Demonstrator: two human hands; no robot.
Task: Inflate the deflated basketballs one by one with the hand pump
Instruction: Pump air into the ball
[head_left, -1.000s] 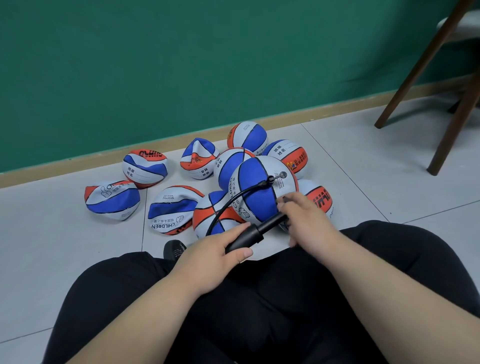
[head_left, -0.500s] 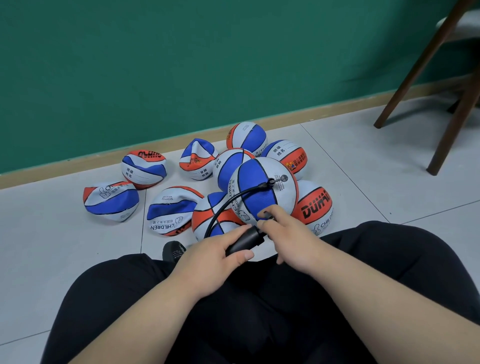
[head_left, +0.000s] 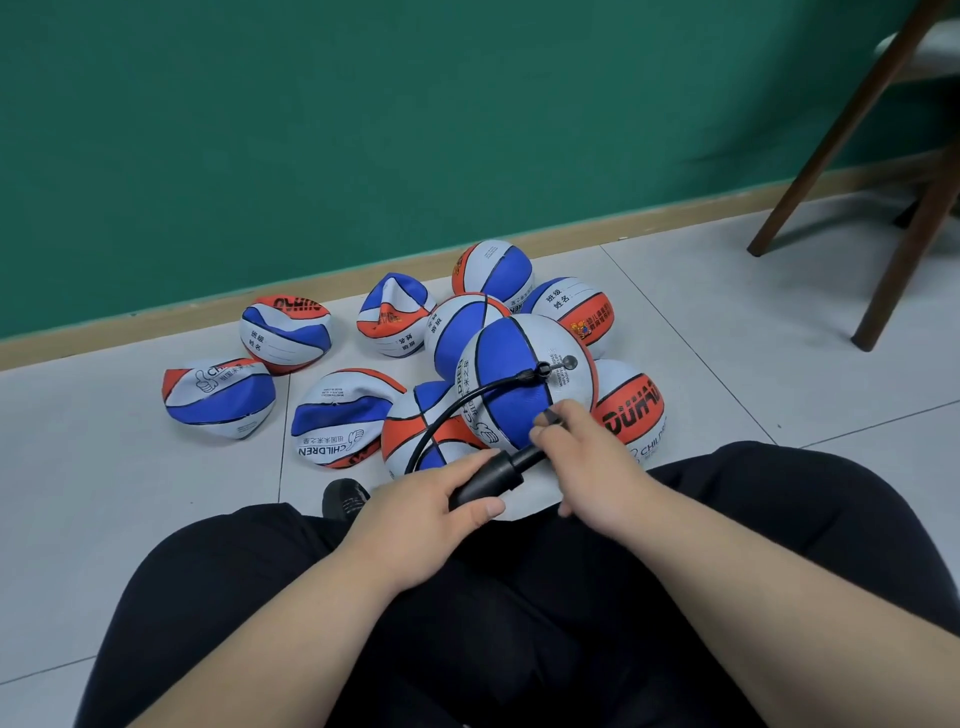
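Note:
A round blue-and-white basketball rests on top of the pile in front of my knees. A black hose runs from its valve to the black hand pump. My left hand grips the pump barrel. My right hand grips the pump handle, and a short piece of the shaft shows between hand and barrel. Several flat, crumpled basketballs lie to the left on the floor. Rounder balls sit behind and to the right.
I sit on a grey tiled floor with my black-trousered legs to either side. A black shoe tip pokes out near the pile. Dark wooden chair legs stand at the right. A green wall with a wooden skirting board runs behind the balls.
My right hand pushed the pump handle in toward the barrel, then drew it out a little again. The left hand and the ball have barely moved.

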